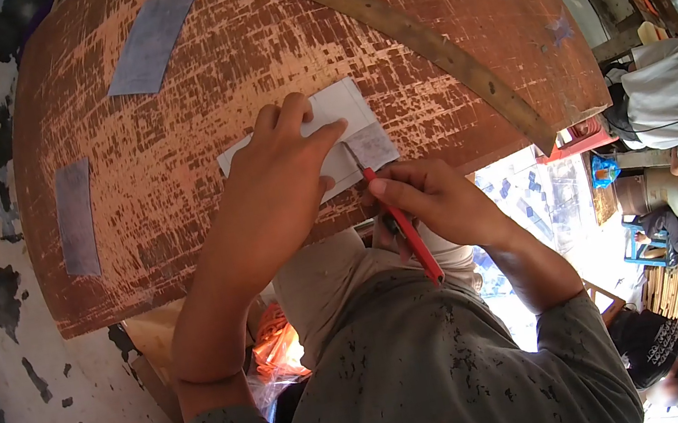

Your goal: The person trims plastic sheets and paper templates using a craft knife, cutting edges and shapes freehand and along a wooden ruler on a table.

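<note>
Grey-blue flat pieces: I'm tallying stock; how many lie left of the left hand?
2 on the scratched brown table: one piece at upper left, another piece along the left edge.

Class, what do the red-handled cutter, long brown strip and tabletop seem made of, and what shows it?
Red-handled cutter: probably plastic handle, smooth and evenly red; its thin blade looks like metal.
Long brown strip: wood or tarnished metal; the dull, blotchy surface leaves it open.
Tabletop: likely coated wood board, its red-brown finish worn through to a paler layer.
</note>
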Available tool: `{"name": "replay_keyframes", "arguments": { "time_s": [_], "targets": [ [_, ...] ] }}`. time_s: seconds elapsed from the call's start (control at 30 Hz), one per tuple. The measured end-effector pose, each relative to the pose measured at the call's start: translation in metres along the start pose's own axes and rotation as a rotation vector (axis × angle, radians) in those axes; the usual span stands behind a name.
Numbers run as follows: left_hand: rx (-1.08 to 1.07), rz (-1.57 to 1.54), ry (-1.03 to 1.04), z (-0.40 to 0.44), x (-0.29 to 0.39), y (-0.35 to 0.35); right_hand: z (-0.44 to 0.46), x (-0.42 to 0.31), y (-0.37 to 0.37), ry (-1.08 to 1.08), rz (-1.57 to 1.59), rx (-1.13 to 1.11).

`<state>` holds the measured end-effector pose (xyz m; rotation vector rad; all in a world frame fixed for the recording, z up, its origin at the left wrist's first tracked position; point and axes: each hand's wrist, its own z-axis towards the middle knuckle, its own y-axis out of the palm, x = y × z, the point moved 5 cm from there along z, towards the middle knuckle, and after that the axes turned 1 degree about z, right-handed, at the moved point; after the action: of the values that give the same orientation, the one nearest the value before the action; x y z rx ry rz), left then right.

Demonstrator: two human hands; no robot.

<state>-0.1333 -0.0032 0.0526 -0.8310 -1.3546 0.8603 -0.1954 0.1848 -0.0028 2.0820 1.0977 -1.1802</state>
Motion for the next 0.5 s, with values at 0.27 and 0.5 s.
{"name": "replay_keyframes", "arguments": {
  "time_s": [0.27, 0.5],
  "targets": [
    [-0.003, -0.001, -0.006, 0.0006, 0.0, 0.001, -0.0005, -0.0006, 0.001, 0.025, 0.083, -0.042],
    [-0.013, 0.016, -0.013, 0.0008, 0.0016, -0.0002, 0.0017, 0.0021, 0.0008, 0.011, 0.044, -0.028]
  ]
}}
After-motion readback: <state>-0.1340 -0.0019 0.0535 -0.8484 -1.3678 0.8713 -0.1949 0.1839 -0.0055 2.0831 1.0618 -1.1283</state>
